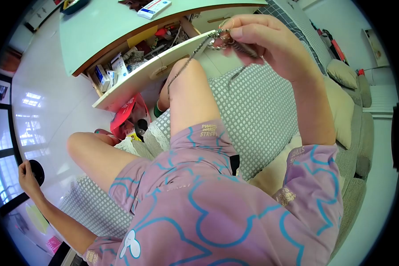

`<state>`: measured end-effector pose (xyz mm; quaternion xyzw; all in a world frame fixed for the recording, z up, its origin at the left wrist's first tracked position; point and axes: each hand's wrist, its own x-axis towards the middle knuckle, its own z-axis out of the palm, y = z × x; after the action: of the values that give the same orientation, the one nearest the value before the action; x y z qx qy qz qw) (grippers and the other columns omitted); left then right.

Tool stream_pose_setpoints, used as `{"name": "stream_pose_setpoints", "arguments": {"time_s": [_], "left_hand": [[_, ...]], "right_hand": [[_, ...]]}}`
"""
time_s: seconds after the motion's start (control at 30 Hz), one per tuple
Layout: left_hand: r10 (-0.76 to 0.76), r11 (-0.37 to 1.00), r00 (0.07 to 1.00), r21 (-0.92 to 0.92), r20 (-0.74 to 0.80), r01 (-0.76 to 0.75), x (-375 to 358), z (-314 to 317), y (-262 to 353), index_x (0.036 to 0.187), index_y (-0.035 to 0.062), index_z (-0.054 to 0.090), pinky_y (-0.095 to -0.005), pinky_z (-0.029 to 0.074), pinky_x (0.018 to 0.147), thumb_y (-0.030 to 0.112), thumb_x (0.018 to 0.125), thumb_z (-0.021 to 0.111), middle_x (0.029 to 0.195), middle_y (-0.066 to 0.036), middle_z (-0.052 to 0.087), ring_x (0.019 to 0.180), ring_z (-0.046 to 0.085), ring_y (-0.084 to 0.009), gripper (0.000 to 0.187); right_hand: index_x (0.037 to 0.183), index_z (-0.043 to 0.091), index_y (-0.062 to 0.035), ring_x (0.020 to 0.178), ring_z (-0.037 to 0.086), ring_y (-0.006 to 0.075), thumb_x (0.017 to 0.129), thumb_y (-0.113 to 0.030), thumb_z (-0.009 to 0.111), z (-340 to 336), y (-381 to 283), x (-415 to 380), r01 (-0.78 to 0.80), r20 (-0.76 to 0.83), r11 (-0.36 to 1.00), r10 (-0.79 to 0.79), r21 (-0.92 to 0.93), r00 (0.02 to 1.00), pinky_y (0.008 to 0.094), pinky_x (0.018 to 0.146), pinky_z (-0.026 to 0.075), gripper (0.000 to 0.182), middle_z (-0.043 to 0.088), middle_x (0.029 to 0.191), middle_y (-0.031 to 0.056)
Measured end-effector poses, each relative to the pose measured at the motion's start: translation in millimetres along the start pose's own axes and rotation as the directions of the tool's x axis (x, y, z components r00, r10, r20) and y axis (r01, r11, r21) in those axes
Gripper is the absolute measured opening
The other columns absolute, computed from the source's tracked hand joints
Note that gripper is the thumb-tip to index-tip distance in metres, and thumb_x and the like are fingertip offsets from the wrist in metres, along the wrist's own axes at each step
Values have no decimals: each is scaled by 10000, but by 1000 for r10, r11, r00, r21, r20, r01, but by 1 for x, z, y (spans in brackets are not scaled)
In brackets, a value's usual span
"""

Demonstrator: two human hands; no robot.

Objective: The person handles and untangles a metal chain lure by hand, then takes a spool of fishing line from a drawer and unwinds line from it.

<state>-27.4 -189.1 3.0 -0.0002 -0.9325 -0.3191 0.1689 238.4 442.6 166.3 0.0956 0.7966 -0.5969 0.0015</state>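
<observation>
My right hand [270, 46] is raised at the upper right, thumb and fingers pinched on a dark beaded necklace [188, 62]. One strand of it hangs down to the left across the open drawer's front and my knee; a shorter end dangles below my fingers. Some shiny, coiled parts of the necklace bunch up at my fingertips. Far to the left, my left hand [27, 181] is closed on the edge of a round black disc [38, 173], held out over the floor.
Ahead stands a pale green table [106, 31] with a white box [154, 8] on top. Its open drawer [119, 95] holds boxes and small clutter. Under it sits a red bag [139, 106]. I sit on a sofa with a dotted cover [261, 106]; cushions [341, 115] lie to the right.
</observation>
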Motion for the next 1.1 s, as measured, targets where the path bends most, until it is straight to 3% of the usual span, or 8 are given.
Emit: {"name": "stream_pose_setpoints", "arguments": {"time_s": [0.17, 0.2, 0.27, 0.4, 0.53, 0.63, 0.83, 1.1], "left_hand": [[-59, 998, 998, -11, 5, 60, -6, -6, 11, 907, 21, 654, -209, 344, 594, 279, 944, 625, 765, 50, 535, 669, 401, -53, 262], [15, 1000, 999, -16, -30, -15, -8, -6, 12, 902, 17, 648, -213, 342, 594, 278, 947, 620, 763, 48, 528, 669, 397, -57, 266], [84, 996, 993, -25, -85, -86, -9, -7, 12, 898, 14, 642, -217, 340, 594, 276, 951, 615, 762, 45, 521, 670, 394, -61, 269], [43, 998, 996, -47, -73, -46, -10, -11, 11, 904, 14, 636, -222, 336, 589, 278, 955, 609, 755, 41, 512, 664, 383, -66, 270], [-51, 999, 997, -23, -54, 50, -11, -18, 13, 905, 12, 632, -222, 325, 578, 277, 957, 606, 754, 40, 508, 657, 367, -63, 271], [-94, 996, 995, 9, -24, 94, -6, -26, 3, 932, 7, 646, -223, 386, 636, 276, 957, 604, 787, 25, 565, 693, 441, -71, 273], [-56, 998, 996, 17, -75, 57, 4, -40, -23, 1000, 13, 677, -241, 444, 832, 286, 952, 607, 903, -17, 666, 852, 568, -106, 286], [-141, 987, 985, 63, -103, 148, 5, -66, -1, 987, 17, 682, -244, 449, 815, 301, 941, 619, 879, -18, 660, 831, 566, -118, 294]], "right_hand": [[1049, 679, -35, 609, 514, 17, 890, -219, 662, -6, -34, 16, 29, 22, 993, -26, -116, 999, 165, 523, 368, 244, 638, 823, -4], [1134, 640, -21, 780, 568, 72, 903, -168, 643, -5, -46, 20, -46, 16, 993, 48, -110, 999, 203, 663, 431, 274, 653, 956, 49], [1015, 686, -22, 716, 594, 61, 891, -136, 675, -5, -58, 25, -43, 1, 992, 43, -116, 999, 180, 621, 459, 169, 688, 850, 21], [990, 700, 0, 773, 603, 75, 871, -120, 685, -5, -79, 40, -65, -125, 931, 21, -359, 992, 199, 675, 475, 169, 684, 891, 43], [965, 721, -18, 803, 594, 85, 810, -158, 735, -20, -91, 47, 28, -67, 917, -59, -398, 996, 221, 725, 463, 209, 692, 881, 53], [950, 728, -31, 796, 584, 84, 810, -180, 738, -18, -109, 49, -33, -180, 825, -84, -564, 980, 232, 726, 444, 205, 693, 855, 39], [915, 737, -53, 725, 547, 81, 819, -227, 757, -34, -123, 58, 35, -230, 816, -204, -578, 952, 245, 668, 409, 200, 674, 790, 3], [874, 731, -68, 605, 491, 51, 826, -194, 750, -55, -122, 62, 7, -303, 894, -159, -449, 940, 196, 527, 332, 136, 645, 725, -29]]}}
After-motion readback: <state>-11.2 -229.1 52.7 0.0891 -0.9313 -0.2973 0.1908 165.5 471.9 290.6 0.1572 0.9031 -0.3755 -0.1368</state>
